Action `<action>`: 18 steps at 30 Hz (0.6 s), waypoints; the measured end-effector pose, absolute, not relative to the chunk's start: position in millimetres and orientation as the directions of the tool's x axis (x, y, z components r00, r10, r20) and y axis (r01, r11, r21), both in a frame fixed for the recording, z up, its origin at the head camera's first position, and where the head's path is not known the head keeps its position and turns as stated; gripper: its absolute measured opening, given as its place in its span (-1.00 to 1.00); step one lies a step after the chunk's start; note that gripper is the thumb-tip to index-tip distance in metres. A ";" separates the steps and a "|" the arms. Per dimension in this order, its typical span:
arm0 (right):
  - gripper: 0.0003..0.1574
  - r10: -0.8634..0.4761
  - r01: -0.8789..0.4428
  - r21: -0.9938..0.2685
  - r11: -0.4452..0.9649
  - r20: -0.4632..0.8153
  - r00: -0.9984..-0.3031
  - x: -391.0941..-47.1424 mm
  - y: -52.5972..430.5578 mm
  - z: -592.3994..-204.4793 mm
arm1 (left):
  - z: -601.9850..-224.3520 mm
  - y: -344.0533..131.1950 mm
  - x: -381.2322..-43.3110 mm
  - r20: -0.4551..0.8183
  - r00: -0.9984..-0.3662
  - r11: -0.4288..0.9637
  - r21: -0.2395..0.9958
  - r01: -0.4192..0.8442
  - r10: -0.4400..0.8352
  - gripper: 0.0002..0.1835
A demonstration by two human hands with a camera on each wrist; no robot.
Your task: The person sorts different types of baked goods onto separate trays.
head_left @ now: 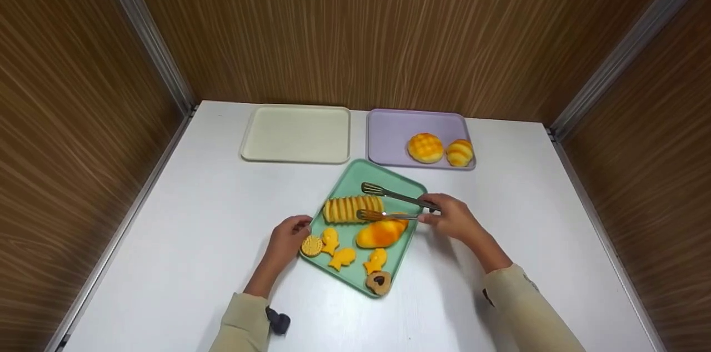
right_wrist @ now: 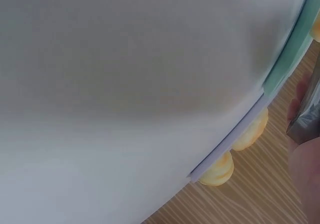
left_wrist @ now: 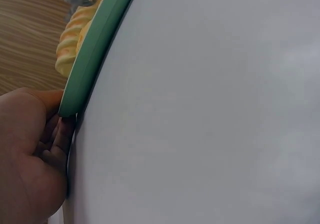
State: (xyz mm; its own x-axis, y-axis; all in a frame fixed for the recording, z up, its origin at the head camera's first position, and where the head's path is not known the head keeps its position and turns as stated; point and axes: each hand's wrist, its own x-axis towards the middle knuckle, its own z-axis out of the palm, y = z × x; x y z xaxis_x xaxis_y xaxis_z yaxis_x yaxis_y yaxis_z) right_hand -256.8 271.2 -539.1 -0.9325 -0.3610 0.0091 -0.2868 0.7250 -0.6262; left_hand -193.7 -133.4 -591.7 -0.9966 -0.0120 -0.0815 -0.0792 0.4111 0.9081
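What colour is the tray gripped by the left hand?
The tray is mint green, plain; the head view shows it best.

I see room on the counter (head_left: 166,241) at far left and far right; the tongs (head_left: 408,199) block me over the green tray (head_left: 355,177), whose far corner crowds the purple tray (head_left: 389,135).

From my end, the head view comes through bright and fairly even, the white desk (head_left: 166,241) standing out against darker wood panels (head_left: 355,24). I see soft-edged shadows right of centre, to the left of the right forearm (head_left: 489,252). My left wrist view is greyer, with pale sheen near the right edge, and the green tray (left_wrist: 92,54) bows. The right wrist view looks hazy, dim above, brighter at lower left.
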 end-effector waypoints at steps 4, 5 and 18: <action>-0.50 -0.377 -0.314 -0.605 0.732 0.025 -0.926 -257.7 270.3 -538.3 | -591.8 -133.0 -193.8 -0.080 -0.997 0.414 0.907 -0.078 -0.012 -0.72; -0.51 -0.380 -0.321 -0.600 0.733 0.032 -0.925 -258.0 270.0 -538.6 | -592.1 -133.0 -193.7 -0.079 -0.997 0.416 0.906 -0.077 -0.013 -0.72; -0.55 -0.310 -0.351 -0.568 0.744 0.171 -0.935 -256.4 273.8 -549.9 | -593.3 -132.3 -192.4 -0.058 -0.998 0.409 0.911 -0.057 -0.010 -0.72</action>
